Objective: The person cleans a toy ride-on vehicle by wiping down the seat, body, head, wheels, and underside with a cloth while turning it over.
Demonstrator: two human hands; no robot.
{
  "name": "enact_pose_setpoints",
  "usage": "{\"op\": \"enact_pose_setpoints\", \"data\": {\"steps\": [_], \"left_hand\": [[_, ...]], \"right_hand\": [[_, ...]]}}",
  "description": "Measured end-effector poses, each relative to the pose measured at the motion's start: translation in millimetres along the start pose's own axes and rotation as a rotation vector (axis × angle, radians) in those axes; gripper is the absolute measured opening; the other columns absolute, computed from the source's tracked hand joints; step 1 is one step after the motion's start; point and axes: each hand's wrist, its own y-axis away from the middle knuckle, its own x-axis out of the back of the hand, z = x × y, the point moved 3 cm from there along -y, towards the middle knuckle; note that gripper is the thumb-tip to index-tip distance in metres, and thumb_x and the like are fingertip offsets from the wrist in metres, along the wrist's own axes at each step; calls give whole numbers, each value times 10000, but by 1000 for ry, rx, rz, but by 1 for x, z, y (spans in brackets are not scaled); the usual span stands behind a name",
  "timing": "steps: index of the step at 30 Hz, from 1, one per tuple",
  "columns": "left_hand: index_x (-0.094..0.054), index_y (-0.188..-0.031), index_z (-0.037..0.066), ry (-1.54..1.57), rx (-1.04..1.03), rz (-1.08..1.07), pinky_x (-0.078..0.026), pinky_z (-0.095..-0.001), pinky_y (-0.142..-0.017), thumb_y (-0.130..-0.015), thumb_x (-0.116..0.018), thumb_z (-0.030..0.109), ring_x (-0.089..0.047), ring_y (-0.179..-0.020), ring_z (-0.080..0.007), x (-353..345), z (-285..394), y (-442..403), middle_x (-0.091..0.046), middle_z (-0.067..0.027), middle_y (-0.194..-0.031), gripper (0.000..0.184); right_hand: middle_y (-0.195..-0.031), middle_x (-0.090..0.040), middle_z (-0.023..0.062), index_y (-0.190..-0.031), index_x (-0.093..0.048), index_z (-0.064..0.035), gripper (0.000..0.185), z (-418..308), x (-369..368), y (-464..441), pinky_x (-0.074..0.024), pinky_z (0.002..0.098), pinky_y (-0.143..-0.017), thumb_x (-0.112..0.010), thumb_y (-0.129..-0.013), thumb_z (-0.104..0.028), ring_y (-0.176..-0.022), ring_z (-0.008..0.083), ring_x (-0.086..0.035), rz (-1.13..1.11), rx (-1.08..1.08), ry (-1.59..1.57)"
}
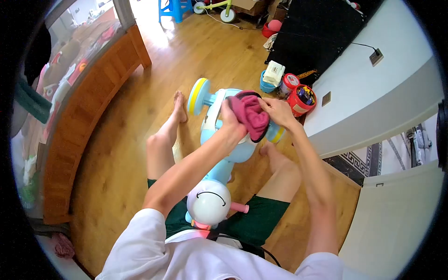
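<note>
A crumpled maroon cloth with a black edge (252,112) is bunched between my two hands. My left hand (232,123) grips its left side with the fingers closed. On the upper right, my right hand (277,113) pinches the cloth's edge. Beneath them stands a light blue ride-on toy (216,164) between my legs, its rear partly covered by the cloth and my hands. A yellow-striped wheel (199,96) sticks out at its left, and another wheel (276,134) shows in part at the right. The toy's white round head (210,205) with a smile line and a pink handle (240,207) points toward me.
A wooden bed frame (100,100) curves along the left. Red tubs (301,100) and a blue bucket (267,85) stand by the wall at right. A blue stool (175,10) and a small wheeled toy (227,16) are at the back. A white door (396,214) is at lower right.
</note>
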Motion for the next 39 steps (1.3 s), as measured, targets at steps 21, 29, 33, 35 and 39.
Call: {"op": "enact_pose_setpoints", "data": {"steps": [21,29,33,35,39], "left_hand": [[-511,-1291,-22,-143,2,-1,-416,-482,-1040,-946,-295,431,-557,-1161,-339,25,1,2,-593,-190,-1266,609],[-557,-1120,19,15,38,4,-434,-489,-1030,-966,-416,297,-578,-1115,-322,-14,12,4,-622,-153,-1162,348],[-565,-1077,38,103,65,10,-446,-506,-1012,-947,-469,230,-594,-1081,-323,-17,20,5,-633,-132,-1130,252],[-569,-1117,25,93,17,39,-439,-512,-1022,-956,-446,280,-593,-1094,-334,-12,19,3,-625,-151,-1171,326],[-548,-1223,-12,-119,-14,4,-441,-508,-1027,-964,-347,428,-580,-1136,-352,0,16,1,-599,-198,-1240,549]], "right_hand": [[-1051,-681,201,-1084,-715,-171,533,0,-1,1,-476,491,-887,-357,-957,-545,-995,422,-627,35,-60,-55],[-984,-668,237,-1060,-700,-165,438,12,-11,-4,-496,514,-806,-405,-922,-457,-934,423,-637,111,70,-14],[-947,-671,235,-999,-708,-133,438,11,-6,-2,-497,520,-791,-411,-927,-447,-908,433,-635,97,65,-16],[-928,-673,234,-979,-712,-121,440,10,-9,-5,-497,520,-787,-419,-931,-446,-895,436,-636,94,42,34],[-916,-672,236,-949,-715,-105,456,-1,0,2,-497,519,-784,-428,-942,-459,-889,435,-637,121,21,-47]]}}
